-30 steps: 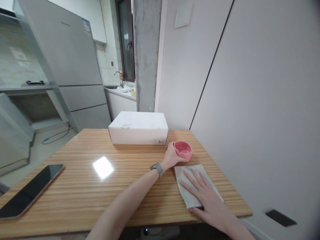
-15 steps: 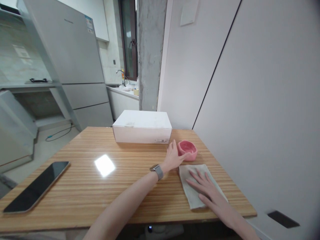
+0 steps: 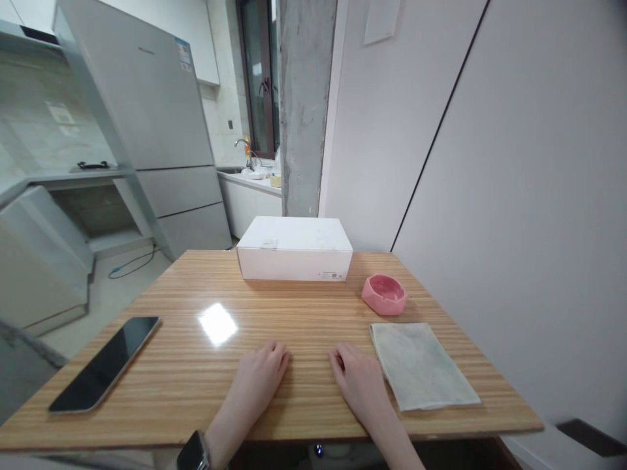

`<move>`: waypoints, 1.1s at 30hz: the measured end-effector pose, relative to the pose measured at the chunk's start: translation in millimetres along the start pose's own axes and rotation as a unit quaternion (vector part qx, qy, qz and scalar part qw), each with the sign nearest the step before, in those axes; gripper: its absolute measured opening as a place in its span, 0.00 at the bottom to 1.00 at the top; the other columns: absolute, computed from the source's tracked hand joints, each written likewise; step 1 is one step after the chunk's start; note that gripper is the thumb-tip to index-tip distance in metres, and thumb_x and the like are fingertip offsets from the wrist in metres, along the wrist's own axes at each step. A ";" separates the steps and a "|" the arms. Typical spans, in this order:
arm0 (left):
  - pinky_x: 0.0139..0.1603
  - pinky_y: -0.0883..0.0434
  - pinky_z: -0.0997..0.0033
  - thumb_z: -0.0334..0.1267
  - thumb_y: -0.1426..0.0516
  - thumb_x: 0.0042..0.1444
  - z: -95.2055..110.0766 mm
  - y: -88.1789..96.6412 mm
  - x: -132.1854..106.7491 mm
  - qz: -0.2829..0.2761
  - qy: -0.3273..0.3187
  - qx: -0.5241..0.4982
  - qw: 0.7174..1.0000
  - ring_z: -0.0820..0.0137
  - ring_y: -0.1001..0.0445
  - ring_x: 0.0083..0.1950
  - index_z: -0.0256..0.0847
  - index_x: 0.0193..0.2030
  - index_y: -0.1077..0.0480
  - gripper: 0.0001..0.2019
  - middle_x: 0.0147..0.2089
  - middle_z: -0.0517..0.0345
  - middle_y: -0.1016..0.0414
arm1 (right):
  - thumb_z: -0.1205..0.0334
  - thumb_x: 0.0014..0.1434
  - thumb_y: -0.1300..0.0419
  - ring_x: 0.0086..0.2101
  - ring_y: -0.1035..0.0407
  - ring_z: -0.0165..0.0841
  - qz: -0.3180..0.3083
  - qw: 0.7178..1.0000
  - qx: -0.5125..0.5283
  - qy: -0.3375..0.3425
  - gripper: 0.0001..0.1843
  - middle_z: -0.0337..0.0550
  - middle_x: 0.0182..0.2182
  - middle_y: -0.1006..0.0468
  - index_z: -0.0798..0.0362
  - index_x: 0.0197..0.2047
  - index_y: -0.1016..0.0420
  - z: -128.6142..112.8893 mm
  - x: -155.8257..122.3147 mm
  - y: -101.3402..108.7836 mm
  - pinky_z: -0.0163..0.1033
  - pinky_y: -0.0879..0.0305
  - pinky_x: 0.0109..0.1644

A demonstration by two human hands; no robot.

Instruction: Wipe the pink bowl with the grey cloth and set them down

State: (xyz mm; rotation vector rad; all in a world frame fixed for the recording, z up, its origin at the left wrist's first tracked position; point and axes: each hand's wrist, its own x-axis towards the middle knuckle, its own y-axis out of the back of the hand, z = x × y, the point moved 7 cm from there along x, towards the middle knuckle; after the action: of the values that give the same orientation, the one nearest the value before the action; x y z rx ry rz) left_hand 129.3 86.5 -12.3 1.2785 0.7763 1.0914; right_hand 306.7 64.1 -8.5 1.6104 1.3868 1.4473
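Observation:
My left hand (image 3: pixel 262 369), with a watch (image 3: pixel 192 452) on its wrist, rests on the wooden table with its fingers curled in and nothing visible in them. Across a short gap, my right hand (image 3: pixel 356 375) also lies curled on the tabletop and looks free of any object. Just right of it is a folded grey-beige cloth (image 3: pixel 424 365), spread flat. Behind the cloth sits a pink ashtray (image 3: pixel 381 300) with faceted sides and a notched rim, apart from both hands.
A white box (image 3: pixel 294 264) stands at the table's far edge. On the left lies a black phone (image 3: pixel 105 365). A pale wall (image 3: pixel 514 196) runs along the right side. Beyond the table are a grey fridge (image 3: pixel 142 104) and a sink counter (image 3: pixel 255 192).
My left hand has left the ashtray and drawn back toward me. My right hand has come off the cloth and moved left onto the table. Both have curled up. The view has shifted slightly.

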 end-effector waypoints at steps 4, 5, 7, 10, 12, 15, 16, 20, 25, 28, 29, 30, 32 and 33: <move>0.32 0.37 0.68 0.38 0.58 0.64 -5.5 -3.8 -16.0 -0.012 -0.022 0.004 1.000 0.64 0.25 0.35 0.45 0.33 0.30 0.17 0.33 0.58 0.24 | 0.63 0.64 0.52 0.27 0.32 0.32 0.020 0.999 -0.023 0.021 0.13 0.39 0.25 0.28 0.51 0.27 0.36 0.3 -5.5 -8.7 0.36 0.48 0.29; 0.32 0.38 0.68 0.39 0.58 0.64 -6.3 -3.3 -17.5 -0.009 -0.015 0.001 1.000 0.64 0.25 0.35 0.45 0.33 0.30 0.17 0.33 0.58 0.24 | 0.63 0.64 0.52 0.27 0.32 0.32 0.021 0.999 -0.021 0.025 0.13 0.38 0.25 0.28 0.50 0.27 0.36 1.0 -6.8 -8.8 0.36 0.48 0.29; 0.32 0.38 0.68 0.40 0.58 0.64 -7.5 -2.3 -18.6 -0.005 0.002 -0.005 1.000 0.64 0.24 0.35 0.45 0.32 0.29 0.18 0.32 0.58 0.23 | 0.63 0.64 0.51 0.27 0.32 0.32 0.018 0.999 -0.015 0.026 0.13 0.38 0.25 0.29 0.50 0.27 0.37 2.1 -8.3 -8.0 0.36 0.49 0.30; 0.32 0.39 0.68 0.41 0.57 0.64 -8.7 -1.2 -18.2 0.001 0.021 -0.016 1.000 0.64 0.24 0.34 0.44 0.31 0.29 0.18 0.32 0.58 0.23 | 0.63 0.63 0.51 0.27 0.33 0.31 0.009 1.000 -0.002 0.022 0.13 0.37 0.25 0.29 0.50 0.26 0.37 2.2 -7.9 -7.2 0.36 0.50 0.30; 0.31 0.40 0.69 0.42 0.57 0.64 -10.3 -0.8 -18.0 0.005 0.029 -0.021 0.999 0.65 0.24 0.34 0.44 0.30 0.30 0.19 0.31 0.58 0.23 | 0.63 0.63 0.51 0.27 0.33 0.31 0.004 1.000 0.008 0.019 0.13 0.37 0.25 0.29 0.50 0.26 0.37 2.2 -7.1 -7.6 0.35 0.50 0.30; 0.31 0.41 0.69 0.43 0.58 0.64 -11.9 -0.9 -17.7 0.005 0.033 -0.022 0.999 0.65 0.24 0.33 0.43 0.29 0.30 0.19 0.30 0.57 0.23 | 0.63 0.63 0.51 0.27 0.34 0.31 0.000 1.000 0.019 0.015 0.13 0.37 0.25 0.29 0.50 0.27 0.38 3.1 -6.9 -8.7 0.35 0.50 0.30; 0.31 0.41 0.69 0.43 0.58 0.64 -12.2 -1.2 -17.6 0.003 0.032 -0.021 0.999 0.65 0.24 0.33 0.43 0.29 0.30 0.19 0.30 0.58 0.23 | 0.63 0.63 0.51 0.27 0.34 0.31 -0.001 1.000 0.021 0.014 0.13 0.37 0.25 0.30 0.50 0.27 0.38 3.5 -7.0 -8.9 0.35 0.50 0.31; 0.30 0.41 0.69 0.43 0.57 0.64 -12.5 -1.8 -17.3 -0.003 0.030 -0.017 0.999 0.65 0.24 0.34 0.43 0.30 0.31 0.18 0.30 0.58 0.23 | 0.62 0.63 0.51 0.27 0.35 0.30 -0.003 1.000 0.028 0.010 0.13 0.36 0.25 0.30 0.51 0.27 0.38 4.7 -7.4 -8.8 0.35 0.51 0.31; 0.31 0.42 0.69 0.43 0.57 0.64 -12.7 -1.0 -17.5 0.004 0.032 -0.021 0.999 0.65 0.24 0.33 0.43 0.30 0.33 0.17 0.30 0.58 0.23 | 0.62 0.63 0.51 0.27 0.35 0.30 -0.006 0.999 0.035 0.005 0.13 0.37 0.25 0.30 0.51 0.27 0.38 4.8 -7.8 -8.3 0.35 0.51 0.31; 0.31 0.42 0.69 0.43 0.57 0.64 -12.4 -0.4 -17.7 0.010 0.028 -0.027 0.999 0.65 0.25 0.33 0.43 0.30 0.33 0.17 0.30 0.58 0.24 | 0.62 0.63 0.51 0.27 0.35 0.30 -0.002 0.999 0.034 0.007 0.13 0.36 0.24 0.30 0.51 0.26 0.38 4.4 -7.9 -7.9 0.35 0.51 0.31; 0.31 0.42 0.69 0.43 0.57 0.64 -12.4 -0.3 -17.8 0.011 0.028 -0.028 0.999 0.65 0.25 0.33 0.43 0.30 0.34 0.17 0.30 0.58 0.24 | 0.62 0.63 0.51 0.26 0.35 0.30 -0.001 0.999 0.033 0.007 0.13 0.36 0.24 0.30 0.51 0.26 0.38 4.2 -7.9 -7.7 0.35 0.51 0.30; 0.30 0.42 0.69 0.43 0.57 0.64 -12.5 -0.4 -18.0 0.011 0.028 -0.028 0.999 0.66 0.25 0.33 0.43 0.30 0.34 0.17 0.30 0.58 0.24 | 0.61 0.63 0.51 0.26 0.35 0.30 0.001 0.999 0.034 0.008 0.13 0.36 0.24 0.30 0.51 0.26 0.39 4.1 -7.7 -7.4 0.35 0.51 0.30; 0.30 0.42 0.69 0.43 0.57 0.64 -12.8 -1.0 -18.2 0.010 0.030 -0.026 0.999 0.66 0.25 0.32 0.43 0.30 0.34 0.17 0.29 0.58 0.24 | 0.61 0.64 0.50 0.26 0.35 0.30 0.004 0.999 0.036 0.009 0.14 0.36 0.24 0.30 0.51 0.26 0.39 4.0 -7.5 -6.8 0.35 0.51 0.30; 0.30 0.42 0.69 0.43 0.57 0.64 -12.9 -1.4 -18.4 0.010 0.031 -0.024 0.999 0.66 0.25 0.32 0.43 0.30 0.34 0.17 0.29 0.58 0.24 | 0.61 0.64 0.50 0.26 0.35 0.30 0.005 0.999 0.038 0.010 0.14 0.36 0.24 0.30 0.50 0.26 0.39 4.1 -7.4 -6.4 0.35 0.51 0.30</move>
State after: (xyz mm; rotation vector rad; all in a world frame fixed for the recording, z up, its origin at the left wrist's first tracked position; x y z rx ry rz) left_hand 111.5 73.9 -17.9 1.2189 0.7803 1.1641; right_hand 309.5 60.1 -18.0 1.6566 1.4617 1.4357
